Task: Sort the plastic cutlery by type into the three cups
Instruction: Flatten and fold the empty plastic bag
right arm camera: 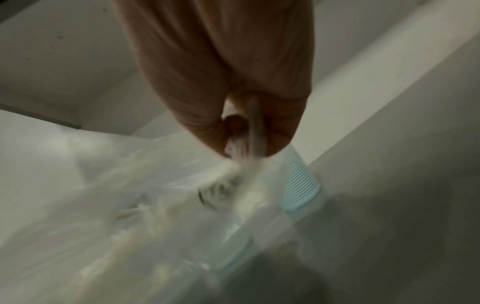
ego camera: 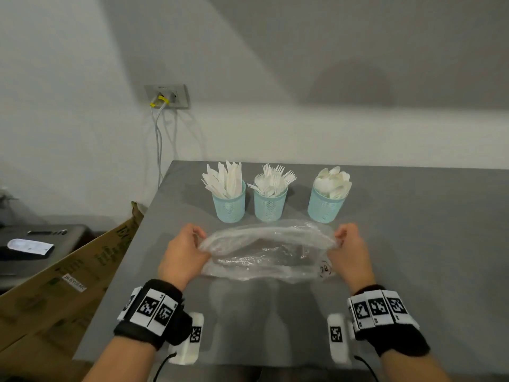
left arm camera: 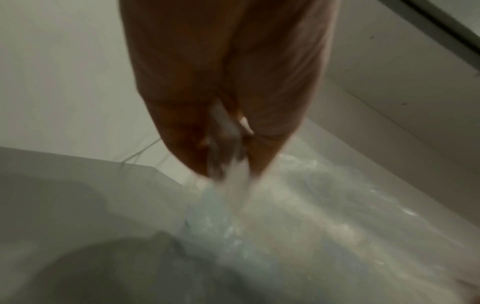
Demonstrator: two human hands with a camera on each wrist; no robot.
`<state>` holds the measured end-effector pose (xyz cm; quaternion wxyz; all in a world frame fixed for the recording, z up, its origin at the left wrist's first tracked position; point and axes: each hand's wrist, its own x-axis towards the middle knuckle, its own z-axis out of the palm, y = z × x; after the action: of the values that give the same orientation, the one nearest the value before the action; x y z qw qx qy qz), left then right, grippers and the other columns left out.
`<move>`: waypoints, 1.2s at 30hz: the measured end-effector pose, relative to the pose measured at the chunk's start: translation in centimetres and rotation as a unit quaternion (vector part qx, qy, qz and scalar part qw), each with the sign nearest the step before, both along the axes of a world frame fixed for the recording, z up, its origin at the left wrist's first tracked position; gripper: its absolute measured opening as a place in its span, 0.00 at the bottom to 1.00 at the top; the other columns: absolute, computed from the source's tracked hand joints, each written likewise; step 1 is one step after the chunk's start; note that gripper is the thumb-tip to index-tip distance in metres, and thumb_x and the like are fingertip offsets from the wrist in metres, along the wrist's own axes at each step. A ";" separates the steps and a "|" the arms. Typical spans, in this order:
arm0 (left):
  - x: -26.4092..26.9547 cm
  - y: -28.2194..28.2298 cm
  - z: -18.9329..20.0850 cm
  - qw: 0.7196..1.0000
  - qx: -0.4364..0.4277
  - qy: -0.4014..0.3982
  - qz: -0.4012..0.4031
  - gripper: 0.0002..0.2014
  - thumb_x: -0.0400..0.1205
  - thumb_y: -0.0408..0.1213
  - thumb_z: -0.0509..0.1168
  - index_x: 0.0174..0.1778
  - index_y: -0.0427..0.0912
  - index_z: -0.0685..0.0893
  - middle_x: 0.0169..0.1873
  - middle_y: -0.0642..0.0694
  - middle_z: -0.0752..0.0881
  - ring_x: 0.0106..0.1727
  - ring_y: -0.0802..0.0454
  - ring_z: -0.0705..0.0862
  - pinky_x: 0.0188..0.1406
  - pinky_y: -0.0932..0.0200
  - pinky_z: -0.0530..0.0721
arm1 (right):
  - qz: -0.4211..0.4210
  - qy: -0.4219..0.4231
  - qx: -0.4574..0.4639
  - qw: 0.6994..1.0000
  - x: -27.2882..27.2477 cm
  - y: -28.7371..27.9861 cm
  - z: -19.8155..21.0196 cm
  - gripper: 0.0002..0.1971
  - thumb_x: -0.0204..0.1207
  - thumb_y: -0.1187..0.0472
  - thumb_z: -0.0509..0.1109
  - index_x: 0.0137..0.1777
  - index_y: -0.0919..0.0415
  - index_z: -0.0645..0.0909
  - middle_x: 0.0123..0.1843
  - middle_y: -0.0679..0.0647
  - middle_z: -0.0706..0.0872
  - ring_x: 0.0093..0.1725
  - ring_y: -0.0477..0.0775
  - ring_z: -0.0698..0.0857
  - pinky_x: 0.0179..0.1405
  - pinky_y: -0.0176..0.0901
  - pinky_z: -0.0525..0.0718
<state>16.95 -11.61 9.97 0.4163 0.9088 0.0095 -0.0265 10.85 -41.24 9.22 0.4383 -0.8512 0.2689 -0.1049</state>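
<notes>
Three light-blue cups stand in a row at the far side of the grey table (ego camera: 413,244). The left cup (ego camera: 230,206) holds white knives, the middle cup (ego camera: 270,205) white forks, the right cup (ego camera: 325,206) white spoons. In front of them a clear plastic bag (ego camera: 264,250) is stretched between my hands; it looks empty. My left hand (ego camera: 187,252) pinches the bag's left edge (left arm camera: 228,170). My right hand (ego camera: 349,249) pinches its right edge (right arm camera: 246,160), with the right cup (right arm camera: 302,185) just behind.
A brown cardboard box (ego camera: 68,285) leans against the table's left side. Farther left a dark low surface carries a small white object (ego camera: 29,246). White cables (ego camera: 158,139) hang from a wall socket behind the table. The wall runs close behind the cups.
</notes>
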 end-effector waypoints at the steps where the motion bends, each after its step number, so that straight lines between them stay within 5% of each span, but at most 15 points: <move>1: 0.0 0.6 0.1 0.999 0.025 -0.018 0.032 0.14 0.73 0.29 0.70 0.44 0.49 0.74 0.34 0.48 0.82 0.37 0.45 0.82 0.35 0.54 0.76 | -0.013 0.001 -0.034 0.999 -0.5 -0.5 0.1 0.12 0.68 0.78 0.62 0.41 0.60 0.69 0.35 0.53 0.76 0.37 0.57 0.75 0.30 0.41 0.71; 4: -0.5 1.6 0.3 0.993 0.070 -0.066 0.065 0.09 0.77 0.29 0.63 0.46 0.46 0.72 0.32 0.48 0.80 0.37 0.43 0.81 0.36 0.53 0.76 | -0.026 0.014 -0.065 0.997 -1.3 -0.7 -0.2 0.12 0.71 0.73 0.61 0.34 0.58 0.65 0.32 0.53 0.74 0.35 0.59 0.73 0.29 0.44 0.71; 8: -0.9 0.8 0.2 0.999 -0.003 -0.053 -0.006 0.08 0.83 0.33 0.61 0.48 0.42 0.66 0.33 0.46 0.78 0.36 0.39 0.81 0.34 0.49 0.79 | 0.012 0.049 0.062 0.997 -1.1 0.4 -0.4 0.11 0.76 0.71 0.59 0.40 0.54 0.64 0.40 0.57 0.78 0.39 0.61 0.82 0.40 0.58 0.87; 12: -1.0 1.2 0.5 0.997 -0.048 0.002 -0.061 0.09 0.84 0.28 0.56 0.47 0.44 0.62 0.41 0.41 0.78 0.35 0.44 0.81 0.32 0.46 0.86 | 0.088 -0.029 0.074 0.993 -1.4 1.1 1.0 0.19 0.72 0.82 0.52 0.45 0.57 0.73 0.42 0.51 0.78 0.36 0.51 0.77 0.26 0.33 0.77; 14: -1.0 1.8 0.8 0.994 -0.057 -0.001 -0.095 0.15 0.81 0.22 0.57 0.53 0.46 0.63 0.50 0.43 0.78 0.39 0.49 0.81 0.32 0.52 0.85 | 0.098 -0.046 0.067 0.992 -1.5 0.9 1.4 0.26 0.70 0.85 0.52 0.44 0.54 0.81 0.47 0.50 0.84 0.42 0.52 0.81 0.31 0.28 0.79; 18: -1.0 2.9 1.1 0.983 -0.018 -0.046 -0.179 0.38 0.73 0.13 0.54 0.58 0.67 0.76 0.63 0.49 0.79 0.58 0.47 0.82 0.59 0.47 0.82 | 0.082 -0.006 0.076 0.994 -1.7 0.7 2.2 0.32 0.70 0.86 0.52 0.67 0.59 0.81 0.67 0.57 0.82 0.60 0.50 0.78 0.53 0.34 0.77; 20: -0.9 2.9 0.9 0.977 -0.045 -0.039 -0.205 0.39 0.73 0.13 0.56 0.57 0.69 0.81 0.67 0.50 0.77 0.69 0.51 0.76 0.71 0.55 0.74 | 0.115 0.013 0.076 0.990 -2.0 1.0 2.7 0.30 0.75 0.78 0.59 0.76 0.56 0.72 0.74 0.54 0.75 0.65 0.48 0.75 0.59 0.32 0.73; 22: -1.6 2.4 1.7 0.975 -0.111 0.000 -0.190 0.20 0.76 0.32 0.66 0.58 0.63 0.82 0.69 0.55 0.73 0.71 0.58 0.73 0.67 0.67 0.72 | 0.163 0.015 0.111 0.980 -2.5 1.4 3.0 0.31 0.76 0.59 0.69 0.79 0.48 0.67 0.76 0.43 0.68 0.73 0.41 0.67 0.68 0.35 0.67; 24: -1.9 2.0 2.1 0.963 -0.215 0.030 -0.157 0.16 0.76 0.57 0.67 0.59 0.59 0.82 0.67 0.60 0.76 0.66 0.63 0.78 0.62 0.62 0.79 | 0.170 -0.002 0.194 0.966 -2.8 2.0 3.5 0.28 0.72 0.36 0.66 0.73 0.39 0.73 0.73 0.32 0.69 0.76 0.37 0.64 0.74 0.46 0.62; 25: -1.9 1.9 2.1 0.961 -0.243 0.023 -0.130 0.17 0.79 0.59 0.63 0.59 0.56 0.82 0.64 0.59 0.79 0.63 0.63 0.80 0.60 0.58 0.81 | 0.152 -0.024 0.226 0.962 -2.7 2.2 3.6 0.25 0.73 0.32 0.61 0.68 0.39 0.78 0.70 0.32 0.75 0.74 0.39 0.69 0.72 0.47 0.66; 28: -1.7 2.1 2.3 0.984 -0.133 -0.054 -0.106 0.12 0.84 0.39 0.63 0.63 0.52 0.82 0.60 0.51 0.73 0.56 0.65 0.77 0.64 0.63 0.75 | 0.084 -0.068 0.180 0.978 -2.2 2.4 3.6 0.16 0.78 0.45 0.67 0.62 0.49 0.82 0.64 0.45 0.82 0.63 0.47 0.80 0.60 0.42 0.75; 31: -1.9 2.3 1.9 0.985 -0.042 -0.034 -0.165 0.35 0.76 0.25 0.72 0.77 0.48 0.67 0.61 0.49 0.59 0.49 0.62 0.73 0.63 0.75 0.73 | 0.155 -0.018 0.093 0.983 -2.0 2.2 3.2 0.29 0.68 0.58 0.80 0.68 0.46 0.74 0.68 0.53 0.75 0.58 0.51 0.80 0.59 0.42 0.80; 34: -1.7 2.7 1.1 0.984 0.046 -0.028 -0.169 0.42 0.73 0.28 0.75 0.81 0.44 0.61 0.59 0.50 0.55 0.53 0.57 0.66 0.64 0.80 0.62 | 0.210 0.050 -0.022 0.976 -2.0 2.3 3.4 0.43 0.60 0.59 0.85 0.75 0.48 0.69 0.67 0.53 0.67 0.63 0.48 0.71 0.71 0.39 0.67; 36: -1.2 3.1 0.7 0.985 0.085 -0.056 -0.139 0.30 0.76 0.33 0.73 0.75 0.38 0.71 0.57 0.50 0.59 0.55 0.56 0.67 0.66 0.74 0.62 | 0.225 0.090 -0.093 0.966 -1.7 2.1 3.3 0.43 0.57 0.56 0.86 0.74 0.52 0.72 0.65 0.54 0.68 0.67 0.50 0.69 0.72 0.41 0.65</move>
<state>15.72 -8.56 10.70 0.3294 0.9336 -0.1377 -0.0317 9.11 -39.11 12.52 0.3436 -0.9328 0.0972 0.0487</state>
